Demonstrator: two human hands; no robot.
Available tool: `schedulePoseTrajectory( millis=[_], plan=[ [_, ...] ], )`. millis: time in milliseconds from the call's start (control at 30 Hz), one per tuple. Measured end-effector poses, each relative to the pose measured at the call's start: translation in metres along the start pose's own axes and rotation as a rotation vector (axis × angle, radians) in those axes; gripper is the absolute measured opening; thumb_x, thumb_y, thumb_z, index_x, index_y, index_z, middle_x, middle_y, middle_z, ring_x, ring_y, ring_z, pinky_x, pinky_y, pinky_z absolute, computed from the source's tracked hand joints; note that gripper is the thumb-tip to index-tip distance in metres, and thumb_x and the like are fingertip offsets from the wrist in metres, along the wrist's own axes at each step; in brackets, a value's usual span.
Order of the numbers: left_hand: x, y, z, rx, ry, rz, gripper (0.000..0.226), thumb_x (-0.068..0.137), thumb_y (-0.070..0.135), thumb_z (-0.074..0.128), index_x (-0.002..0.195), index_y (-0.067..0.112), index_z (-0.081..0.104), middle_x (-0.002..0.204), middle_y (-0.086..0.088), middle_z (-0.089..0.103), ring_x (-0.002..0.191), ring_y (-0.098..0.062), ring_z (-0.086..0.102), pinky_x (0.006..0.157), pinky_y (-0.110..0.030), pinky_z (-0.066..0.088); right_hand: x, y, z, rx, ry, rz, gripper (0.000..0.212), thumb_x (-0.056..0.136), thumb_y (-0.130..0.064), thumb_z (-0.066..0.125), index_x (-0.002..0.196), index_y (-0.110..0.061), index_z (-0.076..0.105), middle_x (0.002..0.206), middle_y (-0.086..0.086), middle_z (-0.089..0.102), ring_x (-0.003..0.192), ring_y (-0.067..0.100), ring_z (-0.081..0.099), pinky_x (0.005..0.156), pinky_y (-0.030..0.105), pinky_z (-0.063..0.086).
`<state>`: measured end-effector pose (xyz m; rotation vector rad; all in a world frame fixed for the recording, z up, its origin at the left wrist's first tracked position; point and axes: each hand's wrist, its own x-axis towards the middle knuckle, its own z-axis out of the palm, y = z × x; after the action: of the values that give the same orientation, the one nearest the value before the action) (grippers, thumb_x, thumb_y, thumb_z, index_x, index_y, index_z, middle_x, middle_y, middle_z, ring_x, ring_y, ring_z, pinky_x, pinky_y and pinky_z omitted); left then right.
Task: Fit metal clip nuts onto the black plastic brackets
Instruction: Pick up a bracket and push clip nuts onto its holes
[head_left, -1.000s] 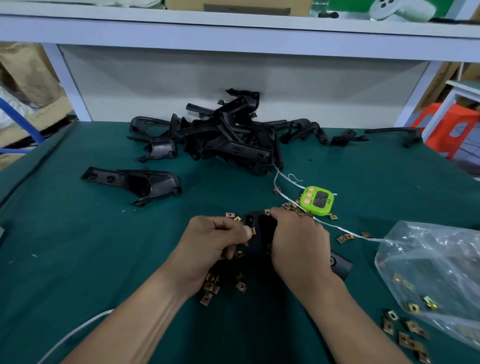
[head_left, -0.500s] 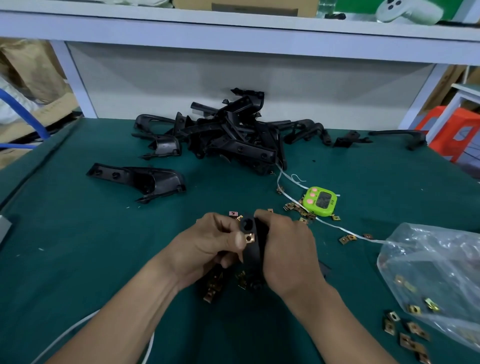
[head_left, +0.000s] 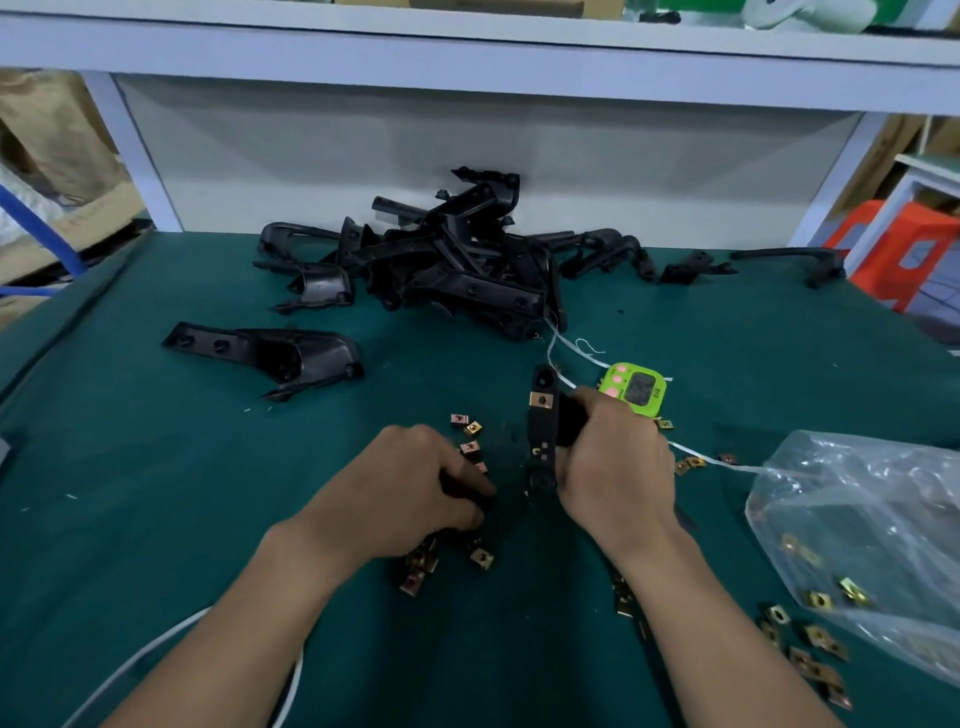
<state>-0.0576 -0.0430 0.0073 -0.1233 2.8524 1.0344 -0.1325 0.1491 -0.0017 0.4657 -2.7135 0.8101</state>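
My right hand (head_left: 618, 467) grips a black plastic bracket (head_left: 542, 431) and holds it upright above the green mat (head_left: 156, 493). A brass clip nut (head_left: 540, 400) sits on the bracket's upper end, and a second small one shows lower down. My left hand (head_left: 410, 483) is down on the mat to the left of the bracket, apart from it. Its fingers curl over loose clip nuts (head_left: 470, 428); the fingertips are hidden, so I cannot tell whether they pinch one. More nuts (head_left: 480, 556) lie under that hand.
A pile of black brackets (head_left: 457, 265) fills the back of the table, with a single bracket (head_left: 275, 356) lying left. A green timer (head_left: 636, 389) sits behind my right hand. A clear bag (head_left: 857, 530) and loose nuts (head_left: 815, 644) are right. A white cord (head_left: 156, 649) curves front left.
My left hand has let go of the bracket and dropped left onto the loose nuts. My right hand has raised the bracket upright, with a clip nut now on its upper end.
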Motion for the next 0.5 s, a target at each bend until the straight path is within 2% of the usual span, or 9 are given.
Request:
schedulePoseTrajectory(
  millis=[133, 200, 233, 300, 400, 500],
  plan=[
    [0.005, -0.003, 0.004, -0.014, 0.048, 0.051, 0.02, 0.079, 0.024, 0.085, 0.085, 0.042, 0.08, 0.079, 0.023, 0.07, 0.078, 0.005, 0.065, 0.066, -0.006, 0.044, 0.0, 0.0, 0.002, -0.006, -0.032, -0.005, 0.024, 0.071, -0.029, 0.062, 0.094, -0.022, 0.06, 0.07, 0.002, 0.063, 0.076, 0.042, 0.059, 0.062, 0.037, 0.043],
    [0.005, -0.002, 0.007, -0.006, 0.105, 0.04, 0.007, 0.087, 0.028, 0.077, 0.084, 0.033, 0.081, 0.075, 0.016, 0.071, 0.072, 0.0, 0.066, 0.063, -0.013, 0.048, 0.0, -0.001, 0.001, 0.004, -0.023, -0.004, 0.025, 0.069, -0.032, 0.057, 0.092, -0.022, 0.059, 0.071, 0.003, 0.065, 0.074, 0.042, 0.059, 0.061, 0.037, 0.043],
    [0.004, 0.0, 0.008, -0.038, 0.14, 0.026, 0.013, 0.091, 0.028, 0.073, 0.08, 0.027, 0.079, 0.07, 0.01, 0.071, 0.064, -0.003, 0.065, 0.059, -0.016, 0.05, 0.0, -0.001, 0.002, 0.008, -0.018, 0.0, 0.025, 0.069, -0.033, 0.055, 0.091, -0.022, 0.059, 0.07, 0.003, 0.065, 0.073, 0.042, 0.058, 0.061, 0.036, 0.042],
    [0.002, 0.005, 0.011, -0.367, 0.159, -0.033, 0.026, 0.098, 0.02, 0.064, 0.074, 0.013, 0.073, 0.064, -0.002, 0.072, 0.053, -0.012, 0.065, 0.052, -0.022, 0.052, 0.0, -0.001, 0.001, 0.01, -0.008, 0.012, 0.026, 0.068, -0.034, 0.054, 0.091, -0.023, 0.059, 0.068, 0.002, 0.061, 0.07, 0.042, 0.054, 0.06, 0.035, 0.04],
    [-0.002, 0.018, 0.01, -0.95, 0.082, -0.097, 0.024, 0.099, 0.018, 0.064, 0.083, 0.003, 0.072, 0.071, -0.015, 0.073, 0.057, -0.019, 0.068, 0.05, -0.023, 0.054, 0.001, -0.001, 0.0, 0.005, -0.004, 0.025, 0.025, 0.066, -0.029, 0.056, 0.09, -0.024, 0.058, 0.061, -0.004, 0.051, 0.066, 0.039, 0.048, 0.06, 0.034, 0.037],
    [-0.004, 0.025, 0.009, -1.193, -0.022, -0.164, 0.018, 0.097, 0.014, 0.064, 0.088, 0.005, 0.077, 0.08, -0.017, 0.074, 0.064, -0.019, 0.072, 0.053, -0.022, 0.056, 0.001, 0.0, 0.0, 0.0, -0.014, 0.04, 0.024, 0.068, -0.02, 0.063, 0.09, -0.026, 0.056, 0.057, -0.007, 0.046, 0.064, 0.035, 0.043, 0.06, 0.032, 0.035]
  ],
)
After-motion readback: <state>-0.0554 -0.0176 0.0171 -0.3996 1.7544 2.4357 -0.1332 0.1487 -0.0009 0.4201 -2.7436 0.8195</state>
